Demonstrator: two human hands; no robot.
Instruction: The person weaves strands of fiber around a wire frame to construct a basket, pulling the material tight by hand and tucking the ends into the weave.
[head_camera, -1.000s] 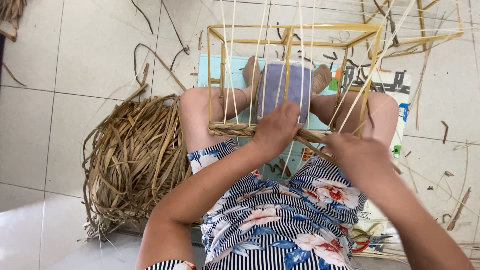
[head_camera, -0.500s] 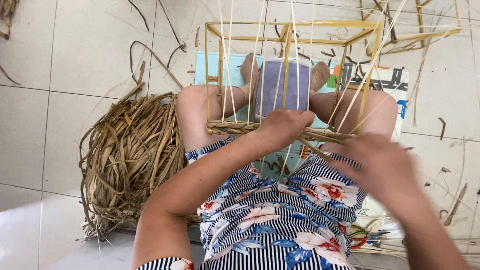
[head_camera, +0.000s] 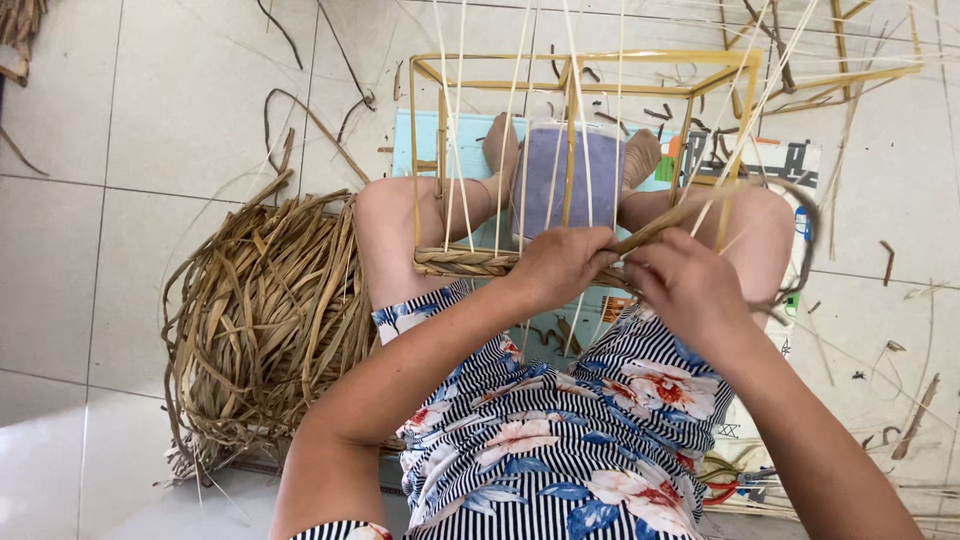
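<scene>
Pale tile floor (head_camera: 180, 140), dried reed pile (head_camera: 270, 310)

A brown dried-leaf strand (head_camera: 668, 226) slants across the yellow bamboo frame (head_camera: 585, 85), above its woven bottom band (head_camera: 465, 263).

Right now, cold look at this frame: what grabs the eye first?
The yellow box-shaped cane frame standing between the seated person's knees, thin pale upright strands rising from it. At its near bottom edge the left hand and right hand meet over a band of woven dried fibre, both gripping a twisted fibre strand. On the tile floor to the person's left lies a big loose heap of dried grass strips.
</scene>
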